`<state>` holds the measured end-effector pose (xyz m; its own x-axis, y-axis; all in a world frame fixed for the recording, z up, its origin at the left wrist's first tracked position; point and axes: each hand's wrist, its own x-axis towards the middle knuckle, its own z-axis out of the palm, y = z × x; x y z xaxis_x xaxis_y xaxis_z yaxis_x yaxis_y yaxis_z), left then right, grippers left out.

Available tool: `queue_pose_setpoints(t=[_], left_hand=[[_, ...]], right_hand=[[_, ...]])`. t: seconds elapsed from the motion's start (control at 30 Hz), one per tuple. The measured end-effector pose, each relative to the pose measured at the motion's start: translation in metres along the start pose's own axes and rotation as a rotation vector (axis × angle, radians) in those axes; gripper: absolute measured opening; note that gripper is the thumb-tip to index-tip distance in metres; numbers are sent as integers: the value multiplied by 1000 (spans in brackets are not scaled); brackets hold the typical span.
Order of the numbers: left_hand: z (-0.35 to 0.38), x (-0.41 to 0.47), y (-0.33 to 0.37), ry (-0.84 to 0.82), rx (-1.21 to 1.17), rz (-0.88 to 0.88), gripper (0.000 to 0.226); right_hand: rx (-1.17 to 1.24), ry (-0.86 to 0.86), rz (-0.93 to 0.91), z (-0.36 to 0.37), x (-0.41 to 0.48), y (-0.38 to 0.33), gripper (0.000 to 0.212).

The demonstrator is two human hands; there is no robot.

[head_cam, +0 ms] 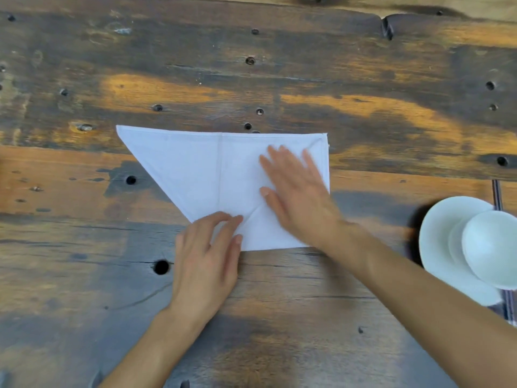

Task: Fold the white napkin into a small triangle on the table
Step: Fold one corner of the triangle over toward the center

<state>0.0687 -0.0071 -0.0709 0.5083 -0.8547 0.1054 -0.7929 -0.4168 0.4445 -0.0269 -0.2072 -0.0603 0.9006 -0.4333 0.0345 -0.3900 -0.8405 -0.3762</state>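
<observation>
The left hand (205, 260) rests spread on the napkin (195, 169) corner, hiding it; the right hand (296, 191) lies flat, gripping nothing. One napkin, part-folded on the table (279, 65); right of that hand, one plate (439, 242) and bowl (492, 247), cut off.

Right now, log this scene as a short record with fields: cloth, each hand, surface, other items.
cloth: white fabric napkin, partly folded, lying flat, left corner still a pointed flap
left hand: fingers resting on the napkin's near edge
right hand: palm down, spread flat on the napkin's right half
surface: dark weathered wooden table with small holes
other items: white round ceramic plate at right, white bowl on it
</observation>
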Motion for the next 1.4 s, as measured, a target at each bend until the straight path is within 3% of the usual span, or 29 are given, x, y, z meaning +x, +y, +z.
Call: queue_pose_setpoints(t=[0.07, 0.17, 0.27, 0.43, 0.5, 0.63, 0.73, 0.83, 0.93, 1.13, 1.23, 1.4], left_hand=[[10, 0, 2, -53, 104, 167, 44], [21, -13, 3, -191, 174, 266, 54], [28, -41, 2, -248, 189, 247, 49], [32, -64, 1, -321, 256, 151, 68], [31, -62, 2, -327, 258, 137, 70], [31, -62, 3, -336, 268, 115, 71], [31, -61, 3, -333, 272, 110, 72], [31, -63, 1, -301, 235, 104, 75], [32, -64, -1, -261, 167, 54, 77], [32, -64, 0, -263, 136, 18, 76], [33, -63, 0, -255, 137, 20, 75], [34, -63, 0, -217, 130, 46, 72]], right_hand=[[19, -112, -108, 13, -9, -22, 55], [-8, -260, -161, 28, -18, -32, 64], [-101, -334, -102, 34, -20, -22, 78], [-175, -341, -100, 35, -20, -5, 81], [-209, -340, -31, 32, -17, 11, 79], [-241, -243, 278, 17, -1, 53, 78], [-175, -207, 366, 13, 5, 64, 78], [-97, -125, 361, 10, 5, 64, 66], [-40, 25, 279, -8, 13, 72, 37], [-100, -249, 255, -52, 34, 96, 18], [-88, -279, 191, -71, 35, 91, 5], [305, -212, 339, -97, 25, 91, 4]])
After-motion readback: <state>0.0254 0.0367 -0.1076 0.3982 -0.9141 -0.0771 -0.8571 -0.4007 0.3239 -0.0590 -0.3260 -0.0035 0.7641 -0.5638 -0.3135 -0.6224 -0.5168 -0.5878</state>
